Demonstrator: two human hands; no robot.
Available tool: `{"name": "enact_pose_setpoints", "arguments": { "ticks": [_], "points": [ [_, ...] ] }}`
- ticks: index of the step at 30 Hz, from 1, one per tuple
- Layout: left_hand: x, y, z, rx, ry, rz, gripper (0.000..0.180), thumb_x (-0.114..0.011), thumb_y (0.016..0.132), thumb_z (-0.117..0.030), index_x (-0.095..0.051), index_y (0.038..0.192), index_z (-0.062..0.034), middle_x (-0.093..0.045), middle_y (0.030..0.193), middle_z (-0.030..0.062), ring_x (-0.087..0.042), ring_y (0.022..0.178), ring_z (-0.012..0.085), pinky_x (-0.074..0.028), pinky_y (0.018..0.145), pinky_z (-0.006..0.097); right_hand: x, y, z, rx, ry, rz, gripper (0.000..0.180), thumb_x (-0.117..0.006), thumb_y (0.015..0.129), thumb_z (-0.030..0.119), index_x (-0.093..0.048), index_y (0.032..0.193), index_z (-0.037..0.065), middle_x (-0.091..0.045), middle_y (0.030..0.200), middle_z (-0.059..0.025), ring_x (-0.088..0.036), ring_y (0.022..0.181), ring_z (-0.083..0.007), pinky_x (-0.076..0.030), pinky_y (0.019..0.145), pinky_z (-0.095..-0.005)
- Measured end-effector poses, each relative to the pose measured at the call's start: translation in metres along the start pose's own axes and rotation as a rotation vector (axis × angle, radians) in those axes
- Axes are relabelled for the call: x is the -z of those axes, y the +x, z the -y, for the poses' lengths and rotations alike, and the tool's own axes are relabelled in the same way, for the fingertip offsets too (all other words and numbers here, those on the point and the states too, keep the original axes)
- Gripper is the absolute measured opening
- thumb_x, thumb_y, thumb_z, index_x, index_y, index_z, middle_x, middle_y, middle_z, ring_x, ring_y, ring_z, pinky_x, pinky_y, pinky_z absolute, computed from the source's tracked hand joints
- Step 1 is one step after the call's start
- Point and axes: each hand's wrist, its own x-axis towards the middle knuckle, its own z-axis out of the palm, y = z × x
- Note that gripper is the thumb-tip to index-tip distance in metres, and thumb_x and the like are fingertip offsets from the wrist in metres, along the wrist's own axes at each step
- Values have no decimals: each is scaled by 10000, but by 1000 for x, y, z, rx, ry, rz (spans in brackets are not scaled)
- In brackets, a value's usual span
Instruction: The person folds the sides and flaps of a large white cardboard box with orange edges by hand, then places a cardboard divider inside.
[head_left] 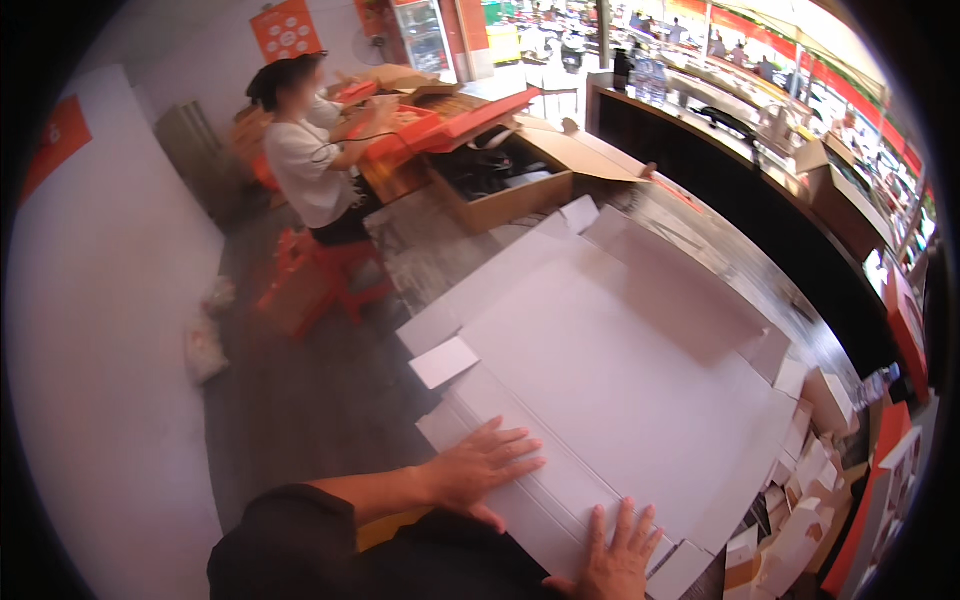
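Note:
A large white cardboard box blank (620,370) lies unfolded on the table in front of me, its inner side up. Its far side flap (680,265) stands partly raised, while the small corner tab (444,362) at the left sticks out. My left hand (483,465) rests with spread fingers on the near flap, close to the double crease line. Further right along the same flap, my right hand (618,555) presses down with its fingers apart. Neither hand grips anything. The lower part of the right hand is cut off by the picture's edge.
Small white cartons (800,500) are piled at the right. Beyond the blank, an open brown carton (500,190) holds dark items. A co-worker (310,170) handles orange-red boxes (410,135) at the far left, beside a red stool (345,270). A dark counter (740,190) borders the table.

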Motion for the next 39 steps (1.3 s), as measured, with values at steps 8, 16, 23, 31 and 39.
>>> {"name": "enact_pose_setpoints", "arguments": {
  "ticks": [8, 16, 23, 31, 39],
  "points": [
    [-9, 2, 0, 7, 110, -84, 1038, -740, 760, -790, -518, 1526, -126, -484, 1568, 139, -420, 1480, 360, -233, 1247, 607, -30, -5, -2, -21, -72, -97, 1162, -886, 708, 574, -371, 1612, 56, -232, 1651, -368, -177, 1489, -679, -209, 1118, -843],
    [-32, -3, 3, -13, 175, -290, 883, -780, 728, -781, -654, 1344, -161, -600, 1432, 111, -527, 1376, 332, -289, 1206, 572, -23, -6, 0, 14, -121, -83, 1074, -836, 811, 545, -323, 1626, 68, -235, 1632, -382, -206, 1452, -722, -255, 1075, -866],
    [-32, 1, -1, -17, 170, -267, 905, -769, 728, -794, -650, 1355, -151, -596, 1441, 121, -525, 1381, 345, -280, 1213, 582, -19, -11, -4, 23, -99, -109, 1077, -843, 805, 541, -329, 1622, 62, -238, 1629, -382, -232, 1443, -720, -291, 1069, -854],
    [-29, -7, 6, 13, 101, -136, 984, -775, 749, -740, -542, 1500, -148, -491, 1560, 155, -440, 1463, 378, -269, 1228, 609, -20, -6, 2, -1, -73, -74, 1110, -862, 774, 553, -347, 1615, 44, -225, 1642, -381, -160, 1475, -710, -187, 1117, -852],
    [-21, -11, 2, 4, 34, -146, 1023, -740, 748, -790, -529, 1525, -157, -480, 1591, 108, -375, 1519, 337, -188, 1279, 557, -28, -7, 4, 16, -81, -146, 1134, -873, 775, 468, -291, 1649, 38, -231, 1662, -362, -206, 1475, -684, -270, 1116, -815]
  ]
}}
